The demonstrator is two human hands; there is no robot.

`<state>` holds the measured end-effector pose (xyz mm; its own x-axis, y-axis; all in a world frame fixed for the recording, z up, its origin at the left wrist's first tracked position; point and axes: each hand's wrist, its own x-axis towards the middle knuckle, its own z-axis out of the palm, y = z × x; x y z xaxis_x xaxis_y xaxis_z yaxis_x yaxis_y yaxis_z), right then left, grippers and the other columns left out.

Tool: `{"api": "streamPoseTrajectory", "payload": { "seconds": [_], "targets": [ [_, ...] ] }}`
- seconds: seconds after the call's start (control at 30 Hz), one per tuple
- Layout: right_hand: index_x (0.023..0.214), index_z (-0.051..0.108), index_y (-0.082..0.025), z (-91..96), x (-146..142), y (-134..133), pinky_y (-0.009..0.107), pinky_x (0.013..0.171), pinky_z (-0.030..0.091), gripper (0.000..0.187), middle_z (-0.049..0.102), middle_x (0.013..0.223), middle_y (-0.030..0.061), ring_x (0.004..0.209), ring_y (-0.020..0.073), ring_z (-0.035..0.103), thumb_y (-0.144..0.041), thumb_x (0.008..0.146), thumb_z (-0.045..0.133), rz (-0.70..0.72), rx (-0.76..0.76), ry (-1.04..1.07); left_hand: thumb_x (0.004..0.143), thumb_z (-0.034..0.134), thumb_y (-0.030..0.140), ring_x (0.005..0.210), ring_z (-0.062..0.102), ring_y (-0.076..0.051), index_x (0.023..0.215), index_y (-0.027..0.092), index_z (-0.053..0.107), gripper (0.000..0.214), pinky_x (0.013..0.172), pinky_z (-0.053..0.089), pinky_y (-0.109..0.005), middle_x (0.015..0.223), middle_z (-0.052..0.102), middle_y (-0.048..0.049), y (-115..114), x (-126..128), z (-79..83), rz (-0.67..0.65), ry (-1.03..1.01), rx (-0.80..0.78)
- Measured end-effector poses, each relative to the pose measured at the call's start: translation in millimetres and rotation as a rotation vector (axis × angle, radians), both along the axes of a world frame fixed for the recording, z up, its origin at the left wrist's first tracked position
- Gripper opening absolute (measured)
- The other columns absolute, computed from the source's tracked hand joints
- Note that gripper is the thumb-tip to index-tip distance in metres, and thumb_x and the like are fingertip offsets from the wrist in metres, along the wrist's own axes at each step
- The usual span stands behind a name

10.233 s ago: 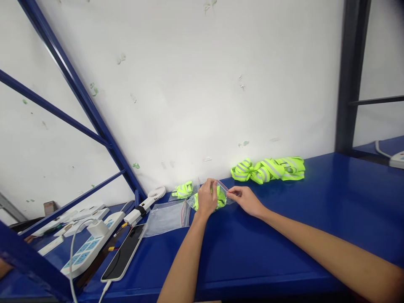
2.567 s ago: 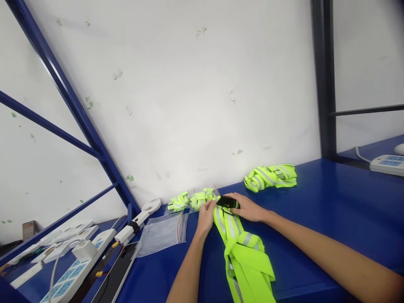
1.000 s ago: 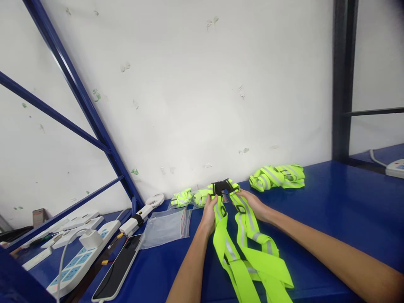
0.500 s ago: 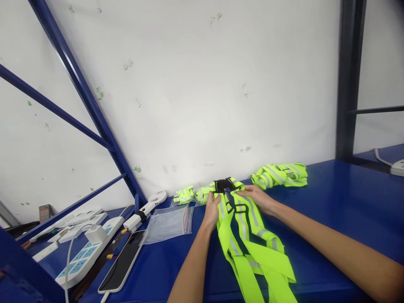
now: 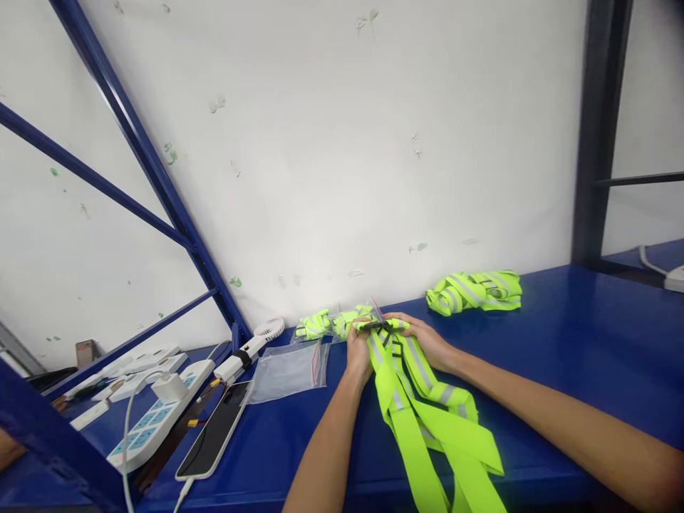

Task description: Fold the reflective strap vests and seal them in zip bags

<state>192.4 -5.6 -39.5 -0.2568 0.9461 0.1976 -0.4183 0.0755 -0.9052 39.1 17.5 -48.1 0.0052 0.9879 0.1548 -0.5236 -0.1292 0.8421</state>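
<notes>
A neon-yellow reflective vest made of straps, with grey stripes and black buckles, trails over the blue table towards me. My left hand is closed on the left side of its gathered top end. Opposite it, my right hand grips the right side of the same end, its fingertips partly hidden by the straps. Just behind my hands lie bagged yellow strap bundles in clear plastic. To the left is a flat clear zip bag. A loosely folded yellow strap bundle rests by the wall at right.
Left on the blue table are a phone on a cable, a small white fan and power strips. A blue rack post slants up at left. A dark post stands at right.
My hands have come closer together, and the vest's top end has folded and bunched between them. The black panel that faced me now shows only as a thin edge.
</notes>
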Motion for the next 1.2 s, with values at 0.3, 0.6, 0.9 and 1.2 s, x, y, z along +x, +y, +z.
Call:
{"api": "streamPoseTrajectory", "payload": {
  "seconds": [0.3, 0.6, 0.9, 1.2],
  "targets": [
    [0.125, 0.05, -0.029, 11.0, -7.6, -8.4, 0.044, 0.087, 0.051, 0.041, 0.07, 0.11, 0.0027, 0.098, 0.027, 0.067, -0.037, 0.084, 0.054, 0.106, -0.198, 0.243, 0.064, 0.057, 0.032, 0.082, 0.065, -0.024, 0.08, 0.017, 0.061, 0.022, 0.075, 0.049, -0.033, 0.077, 0.066, -0.0039, 1.4, -2.7, 5.3, 0.067, -0.171, -0.054],
    [0.106, 0.061, -0.018, 9.7, 7.8, 0.8, 0.043, 0.082, 0.052, 0.035, 0.075, 0.092, 0.0087, 0.085, 0.0286, 0.07, -0.042, 0.086, 0.047, 0.236, -0.253, 0.205, 0.052, 0.069, 0.009, 0.09, 0.065, -0.02, 0.11, 0.024, 0.061, 0.06, 0.082, 0.048, -0.031, 0.097, 0.067, -0.0017, 0.7, -3.5, 2.6, -0.036, 0.073, 0.03],
    [0.115, 0.057, -0.022, 21.0, 7.3, -5.7, 0.043, 0.08, 0.054, 0.043, 0.073, 0.1, 0.0075, 0.089, 0.0285, 0.069, -0.052, 0.085, 0.048, 0.089, -0.264, 0.143, 0.057, 0.066, 0.014, 0.113, 0.057, -0.029, 0.066, 0.018, 0.07, 0.01, 0.097, 0.043, -0.042, 0.115, 0.067, -0.0087, 6.4, -9.0, -5.6, 0.052, 0.203, 0.173],
    [0.103, 0.061, -0.019, 14.1, 1.6, -11.8, 0.036, 0.071, 0.055, 0.044, 0.073, 0.083, 0.0058, 0.07, 0.0222, 0.069, -0.01, 0.061, 0.07, 0.068, -0.203, 0.012, 0.059, 0.063, 0.013, 0.125, 0.049, -0.03, 0.096, 0.02, 0.072, 0.039, 0.103, 0.038, -0.041, 0.134, 0.056, -0.0074, 1.3, -12.9, 6.9, -0.095, 0.056, 0.065]
  ]
}}
